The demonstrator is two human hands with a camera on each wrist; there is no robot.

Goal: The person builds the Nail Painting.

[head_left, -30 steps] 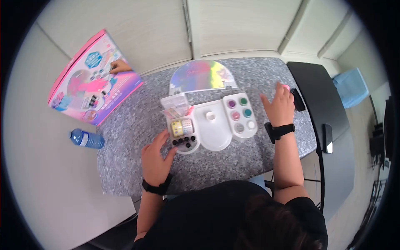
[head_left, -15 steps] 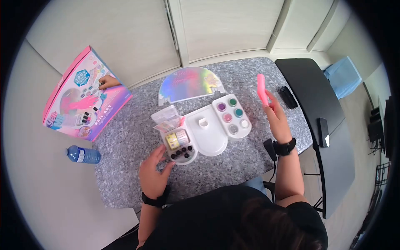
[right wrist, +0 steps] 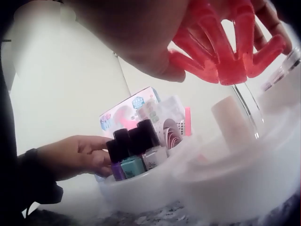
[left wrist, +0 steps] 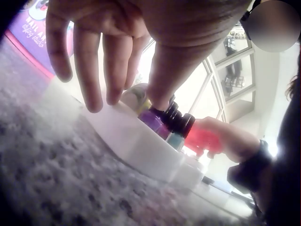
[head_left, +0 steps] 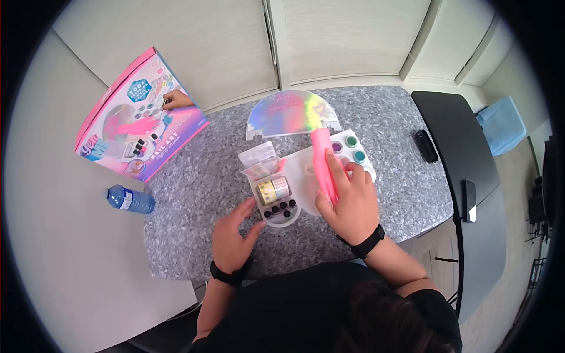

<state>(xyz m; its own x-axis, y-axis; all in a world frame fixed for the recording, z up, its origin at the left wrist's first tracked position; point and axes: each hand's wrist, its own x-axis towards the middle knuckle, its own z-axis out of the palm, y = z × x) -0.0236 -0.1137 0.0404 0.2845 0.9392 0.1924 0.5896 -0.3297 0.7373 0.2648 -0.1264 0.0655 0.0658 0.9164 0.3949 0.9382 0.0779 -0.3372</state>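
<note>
My right hand [head_left: 355, 209] grips a pink model hand [head_left: 321, 150] above the middle of the white nail-art tray [head_left: 299, 187]. In the right wrist view, the model's spread pink fingers [right wrist: 230, 59] show beneath my own, over the tray's short round post [right wrist: 231, 122]. My left hand [head_left: 232, 238] rests at the tray's left section, fingers loosely extended along its outer wall and thumb by the front rim. That section holds several black-capped nail polish bottles [right wrist: 134, 165], sticker rolls [head_left: 273, 189] and clear packs [head_left: 261, 161]. Pots of coloured powder [head_left: 351, 141] sit in the right section, partly covered by my right hand.
A shiny half-round panel [head_left: 292, 115] stands behind the tray on the speckled table [head_left: 194, 253]. To the left are the product box [head_left: 141, 120] and a blue water bottle [head_left: 130, 199]. A black case [head_left: 426, 146] lies at the right; a phone [head_left: 469, 200] is on the dark side table.
My right hand has picked up the pink model hand from the table's right side and brought it left over the tray. My left hand has stayed at the tray's left edge.
</note>
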